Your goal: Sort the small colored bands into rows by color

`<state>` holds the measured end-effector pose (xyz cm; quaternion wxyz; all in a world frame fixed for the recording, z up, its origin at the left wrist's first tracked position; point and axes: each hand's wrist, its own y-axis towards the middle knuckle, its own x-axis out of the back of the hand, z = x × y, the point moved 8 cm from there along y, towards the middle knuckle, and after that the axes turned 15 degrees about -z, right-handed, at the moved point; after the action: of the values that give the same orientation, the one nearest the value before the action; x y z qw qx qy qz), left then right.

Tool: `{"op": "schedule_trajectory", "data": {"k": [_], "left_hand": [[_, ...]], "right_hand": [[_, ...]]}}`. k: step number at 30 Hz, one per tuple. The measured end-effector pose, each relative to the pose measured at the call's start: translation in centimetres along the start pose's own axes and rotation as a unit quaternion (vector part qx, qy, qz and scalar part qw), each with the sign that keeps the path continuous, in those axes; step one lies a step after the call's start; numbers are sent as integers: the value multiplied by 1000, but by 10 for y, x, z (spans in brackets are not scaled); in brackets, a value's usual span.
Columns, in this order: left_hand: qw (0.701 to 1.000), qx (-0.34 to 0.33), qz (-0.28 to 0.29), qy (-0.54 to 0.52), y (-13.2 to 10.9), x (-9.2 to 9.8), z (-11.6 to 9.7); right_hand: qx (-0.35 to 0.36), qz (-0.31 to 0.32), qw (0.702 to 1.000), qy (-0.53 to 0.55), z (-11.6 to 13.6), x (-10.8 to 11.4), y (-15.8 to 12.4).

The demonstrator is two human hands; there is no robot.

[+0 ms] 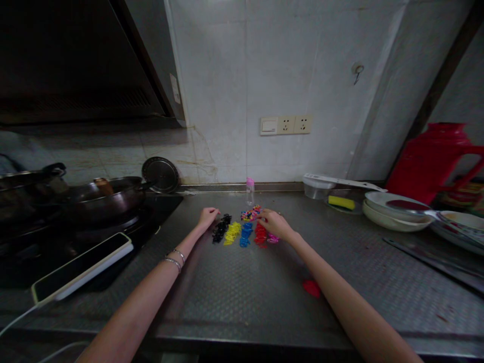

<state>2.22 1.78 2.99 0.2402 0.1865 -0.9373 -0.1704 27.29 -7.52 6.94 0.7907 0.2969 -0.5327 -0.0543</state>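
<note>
My left hand is closed in a pinch just left of a pile of black rubber bands; anything between its fingertips is too small to see. The fingertips of my right hand are drawn together at the right edge of a mixed-colour pile of small rubber bands. What they grip, if anything, is hidden. In a row in front lie yellow bands, blue bands, red bands and pink bands, the last partly under my right hand. A small clear bottle with a pink cap stands behind the mixed pile.
On the left, a phone lies by the stove, with a pan behind it. A red item lies beside my right forearm. To the right are a yellow sponge, stacked bowls and a red thermos.
</note>
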Motion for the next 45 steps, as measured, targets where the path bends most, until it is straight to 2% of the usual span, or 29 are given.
{"op": "schedule_trajectory", "data": {"k": [4,6,9,14,16,20,28,32,37,40,45], "left_hand": [[998,53,16,43,7,-8,8],[995,52,25,86,13,-14,4],[991,-25,39,124,22,-31,-18],[967,-168,139,132,14,-75,-54],[956,-199,154,154,7,-87,-61],[943,-213,163,198,-2,-99,-69],[901,-248,186,303,-9,-101,-75],[904,-244,172,305,-6,-96,-74],[924,-222,147,276,2,-82,-73],[926,-239,172,235,-4,-76,-81],[902,-298,244,197,-36,-69,-99]], "right_hand": [[-35,-20,999,-17,-23,7,-3],[-45,-30,998,-18,-31,9,-3],[-53,-30,998,-23,-38,9,-3],[-45,-26,998,-46,-40,8,-4],[-43,-26,997,-50,-40,9,-4],[-41,-18,998,-53,-39,10,-5],[-32,-18,998,-54,-38,10,-5],[-31,-18,998,-53,-39,10,-5],[-39,-14,998,-52,-41,10,-5],[-45,-15,997,-55,-43,10,-6],[-43,-13,997,-56,-42,10,-7]]}}
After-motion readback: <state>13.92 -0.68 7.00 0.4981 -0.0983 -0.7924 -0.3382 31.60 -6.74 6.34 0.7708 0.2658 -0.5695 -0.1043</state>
